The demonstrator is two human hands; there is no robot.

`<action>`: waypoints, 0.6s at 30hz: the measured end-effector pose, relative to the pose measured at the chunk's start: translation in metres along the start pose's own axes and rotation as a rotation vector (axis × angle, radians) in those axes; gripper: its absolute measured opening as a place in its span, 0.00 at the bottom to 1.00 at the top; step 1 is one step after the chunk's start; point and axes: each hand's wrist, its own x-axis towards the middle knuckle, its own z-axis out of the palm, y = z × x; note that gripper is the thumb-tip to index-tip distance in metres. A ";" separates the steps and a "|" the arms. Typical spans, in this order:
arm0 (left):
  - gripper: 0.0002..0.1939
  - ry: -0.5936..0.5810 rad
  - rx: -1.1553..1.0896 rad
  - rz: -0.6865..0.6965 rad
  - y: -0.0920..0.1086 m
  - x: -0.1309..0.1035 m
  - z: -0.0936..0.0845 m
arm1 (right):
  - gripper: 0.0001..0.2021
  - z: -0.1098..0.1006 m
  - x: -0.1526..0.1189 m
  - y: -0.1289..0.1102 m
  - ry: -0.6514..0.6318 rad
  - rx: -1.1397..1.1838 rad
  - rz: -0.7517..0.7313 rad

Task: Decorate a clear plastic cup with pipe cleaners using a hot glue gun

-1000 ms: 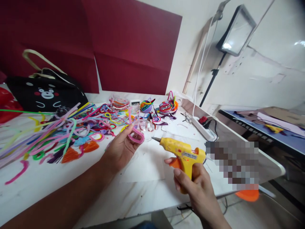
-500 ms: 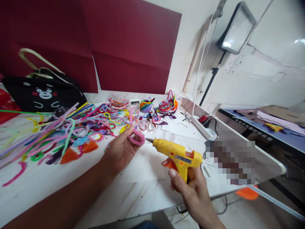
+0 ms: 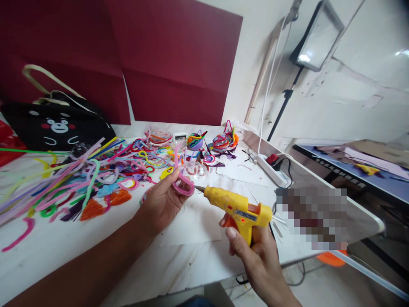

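Observation:
Between the fingers of my left hand is a bent pink pipe cleaner, one end sticking up and the rest curved into a loop. My right hand grips a yellow hot glue gun, with a finger at its orange trigger. The gun's metal nozzle points left and reaches the right side of the pink loop; whether it touches cannot be made out. Behind the loop lies a clear plastic piece. A white sheet lies on the table beneath both hands.
A heap of coloured pipe cleaners with orange tassels spreads over the left. Wrapped colourful bundles sit at the back. A white power strip lies right, near a lamp on a stand. A black bag stands back left.
The glue gun has shifted slightly left, bringing its nozzle up to the pink loop. My left hand and the pipe cleaner stay almost in place.

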 end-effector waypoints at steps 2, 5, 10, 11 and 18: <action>0.16 0.005 -0.003 0.000 0.000 0.000 0.000 | 0.18 0.000 0.000 0.000 0.003 -0.001 -0.004; 0.17 -0.003 -0.007 -0.003 0.000 0.000 0.000 | 0.18 0.001 0.000 0.000 0.014 0.005 -0.016; 0.16 -0.005 -0.006 -0.004 0.000 -0.001 -0.001 | 0.17 0.000 -0.001 -0.001 0.004 -0.001 0.014; 0.16 -0.010 -0.005 -0.003 0.000 -0.001 -0.001 | 0.17 0.000 -0.001 -0.001 0.002 -0.008 0.020; 0.14 -0.019 -0.003 -0.006 -0.001 -0.001 -0.003 | 0.19 -0.001 -0.003 0.005 0.035 -0.028 -0.002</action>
